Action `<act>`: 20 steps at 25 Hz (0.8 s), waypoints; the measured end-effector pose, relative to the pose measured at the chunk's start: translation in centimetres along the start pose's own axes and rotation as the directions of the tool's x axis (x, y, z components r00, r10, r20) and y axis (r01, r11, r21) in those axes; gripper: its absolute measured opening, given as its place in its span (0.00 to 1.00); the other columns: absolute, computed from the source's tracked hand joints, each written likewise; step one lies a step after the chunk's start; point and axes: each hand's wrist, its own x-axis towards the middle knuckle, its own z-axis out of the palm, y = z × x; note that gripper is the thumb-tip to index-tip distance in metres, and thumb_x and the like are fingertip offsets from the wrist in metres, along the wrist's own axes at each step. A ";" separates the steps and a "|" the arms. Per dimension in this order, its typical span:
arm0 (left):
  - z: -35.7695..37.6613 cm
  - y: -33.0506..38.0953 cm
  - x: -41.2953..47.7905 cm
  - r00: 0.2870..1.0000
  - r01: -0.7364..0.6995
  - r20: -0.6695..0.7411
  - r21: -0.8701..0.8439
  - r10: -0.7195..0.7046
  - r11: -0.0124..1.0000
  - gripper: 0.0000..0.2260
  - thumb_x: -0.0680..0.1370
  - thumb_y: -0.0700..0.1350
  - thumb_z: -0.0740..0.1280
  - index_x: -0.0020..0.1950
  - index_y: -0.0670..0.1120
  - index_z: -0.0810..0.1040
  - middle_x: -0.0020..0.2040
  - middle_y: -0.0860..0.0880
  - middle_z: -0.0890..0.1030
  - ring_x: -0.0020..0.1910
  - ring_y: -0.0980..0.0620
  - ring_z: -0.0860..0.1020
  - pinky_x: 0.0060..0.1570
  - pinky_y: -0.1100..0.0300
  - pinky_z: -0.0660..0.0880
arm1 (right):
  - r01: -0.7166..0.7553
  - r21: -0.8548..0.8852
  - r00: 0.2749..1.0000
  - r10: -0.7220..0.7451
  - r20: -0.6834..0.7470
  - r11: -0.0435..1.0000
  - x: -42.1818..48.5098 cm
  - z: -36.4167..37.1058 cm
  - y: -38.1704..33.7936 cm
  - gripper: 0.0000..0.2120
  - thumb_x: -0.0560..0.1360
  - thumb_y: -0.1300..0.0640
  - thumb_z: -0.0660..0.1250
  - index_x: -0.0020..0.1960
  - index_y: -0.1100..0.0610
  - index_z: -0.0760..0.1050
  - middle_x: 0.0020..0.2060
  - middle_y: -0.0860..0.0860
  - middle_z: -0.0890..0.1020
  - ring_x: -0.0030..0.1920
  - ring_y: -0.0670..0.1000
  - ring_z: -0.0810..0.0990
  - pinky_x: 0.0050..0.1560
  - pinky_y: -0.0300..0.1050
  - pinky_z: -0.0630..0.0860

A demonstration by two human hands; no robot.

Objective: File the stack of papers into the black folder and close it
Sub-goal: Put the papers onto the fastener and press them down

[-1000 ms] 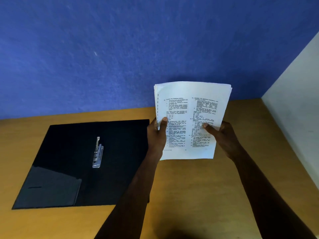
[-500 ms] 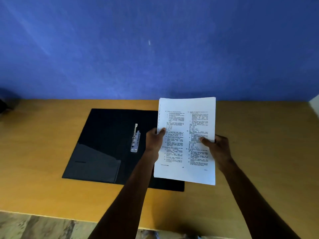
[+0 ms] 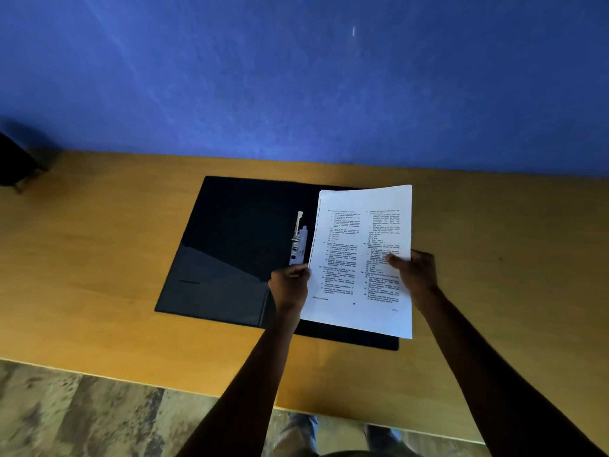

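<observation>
The black folder point(image 3: 237, 245) lies open and flat on the wooden table point(image 3: 115, 258). Its metal clip point(image 3: 298, 240) stands along the spine, lever raised. I hold the stack of printed papers point(image 3: 359, 258) over the folder's right half, printed side up. My left hand point(image 3: 290, 285) grips the stack's lower left edge, just below the clip. The right edge is pinched by my right hand point(image 3: 415, 272), thumb on top. The papers hide most of the folder's right half.
A blue wall point(image 3: 296, 77) rises behind the table. A dark object point(image 3: 16, 163) sits at the table's far left. The table's front edge point(image 3: 131, 380) runs across the lower view, with patterned floor point(image 3: 82, 420) and my feet below it.
The papers have come down and leftward from upright in the air to lying over the folder's right half. The view has tilted down, showing the table's front edge and the floor.
</observation>
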 end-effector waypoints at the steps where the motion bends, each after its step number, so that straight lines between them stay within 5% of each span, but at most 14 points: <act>1: 0.0 0.0 0.2 1.000 -0.012 -0.024 0.021 0.012 1.000 0.13 0.73 0.36 0.73 0.36 0.53 0.79 0.34 0.55 0.81 0.40 0.59 0.77 0.43 0.65 0.72 | 0.005 -0.014 1.000 -0.005 0.000 1.000 0.2 0.3 -0.1 0.14 0.72 0.65 0.73 0.57 0.64 0.81 0.49 0.55 0.84 0.43 0.50 0.83 0.40 0.39 0.77; 2: -0.2 0.2 0.2 0.999 -0.034 -0.038 0.062 0.037 0.997 0.05 0.73 0.36 0.72 0.40 0.33 0.82 0.33 0.54 0.82 0.40 0.60 0.77 0.42 0.66 0.71 | 0.010 -0.028 1.000 -0.010 -0.001 1.000 0.4 0.6 -0.2 0.14 0.72 0.65 0.73 0.57 0.64 0.81 0.48 0.54 0.84 0.41 0.48 0.83 0.37 0.35 0.76; 3: -0.3 0.4 0.3 0.997 -0.043 -0.067 0.078 0.048 0.996 0.05 0.73 0.36 0.72 0.41 0.43 0.87 0.33 0.52 0.84 0.40 0.60 0.77 0.41 0.67 0.70 | 0.014 -0.036 1.000 -0.014 -0.001 0.999 0.5 0.9 -0.4 0.14 0.72 0.65 0.73 0.57 0.64 0.81 0.48 0.54 0.84 0.40 0.46 0.82 0.34 0.32 0.76; 5: -0.6 0.6 0.5 0.994 -0.070 -0.068 0.135 0.080 0.988 0.07 0.73 0.35 0.71 0.41 0.44 0.87 0.33 0.44 0.84 0.36 0.58 0.77 0.40 0.67 0.68 | 0.031 -0.041 1.000 -0.031 0.004 0.999 0.7 1.3 -0.5 0.14 0.72 0.66 0.72 0.58 0.65 0.81 0.48 0.53 0.84 0.40 0.46 0.83 0.33 0.31 0.75; 8: -0.9 0.9 0.9 0.992 -0.110 -0.034 0.250 0.123 0.962 0.14 0.73 0.34 0.67 0.33 0.50 0.70 0.31 0.47 0.66 0.35 0.53 0.64 0.36 0.62 0.62 | 0.065 -0.075 0.998 -0.065 -0.001 0.995 0.9 1.9 -0.6 0.14 0.72 0.67 0.73 0.57 0.66 0.81 0.48 0.53 0.83 0.45 0.52 0.83 0.39 0.35 0.75; 10: -0.9 1.0 1.1 0.991 -0.122 -0.025 0.278 0.134 0.953 0.15 0.73 0.33 0.66 0.34 0.49 0.66 0.33 0.50 0.66 0.37 0.54 0.63 0.37 0.60 0.63 | 0.050 -0.071 0.999 -0.051 0.000 0.996 1.0 2.1 -0.8 0.14 0.72 0.66 0.73 0.57 0.65 0.81 0.48 0.52 0.83 0.43 0.50 0.83 0.37 0.35 0.75; 13: -0.9 0.9 1.2 0.988 -0.130 -0.046 0.229 0.144 0.965 0.13 0.73 0.34 0.69 0.32 0.48 0.76 0.30 0.48 0.72 0.32 0.52 0.68 0.41 0.61 0.70 | 0.038 -0.075 0.999 -0.038 0.002 0.996 1.1 1.8 -0.7 0.13 0.72 0.65 0.73 0.57 0.62 0.82 0.47 0.51 0.84 0.39 0.40 0.82 0.34 0.31 0.75; 15: -0.9 0.7 1.2 0.989 -0.115 -0.077 0.149 0.127 0.982 0.05 0.73 0.34 0.72 0.38 0.40 0.85 0.33 0.44 0.83 0.33 0.57 0.76 0.40 0.67 0.74 | 0.032 -0.079 0.999 -0.032 -0.001 0.996 1.1 1.6 -0.6 0.13 0.72 0.64 0.73 0.56 0.61 0.83 0.46 0.50 0.85 0.39 0.38 0.81 0.34 0.31 0.74; 17: -1.0 0.2 1.2 0.988 -0.110 -0.094 0.112 0.121 0.987 0.03 0.72 0.35 0.73 0.44 0.40 0.86 0.39 0.45 0.87 0.35 0.60 0.79 0.36 0.78 0.71 | 0.028 -0.080 1.000 -0.028 0.002 0.996 1.1 1.6 -0.5 0.12 0.72 0.63 0.73 0.56 0.60 0.83 0.45 0.49 0.85 0.38 0.37 0.82 0.33 0.30 0.74; 20: -1.2 -0.5 1.1 0.989 -0.097 -0.106 0.101 0.107 0.990 0.04 0.73 0.36 0.73 0.45 0.41 0.86 0.41 0.46 0.87 0.36 0.59 0.80 0.34 0.81 0.69 | 0.031 -0.082 0.999 -0.030 0.013 0.996 0.9 1.8 -0.6 0.11 0.72 0.63 0.73 0.55 0.60 0.83 0.45 0.50 0.85 0.38 0.40 0.83 0.34 0.34 0.76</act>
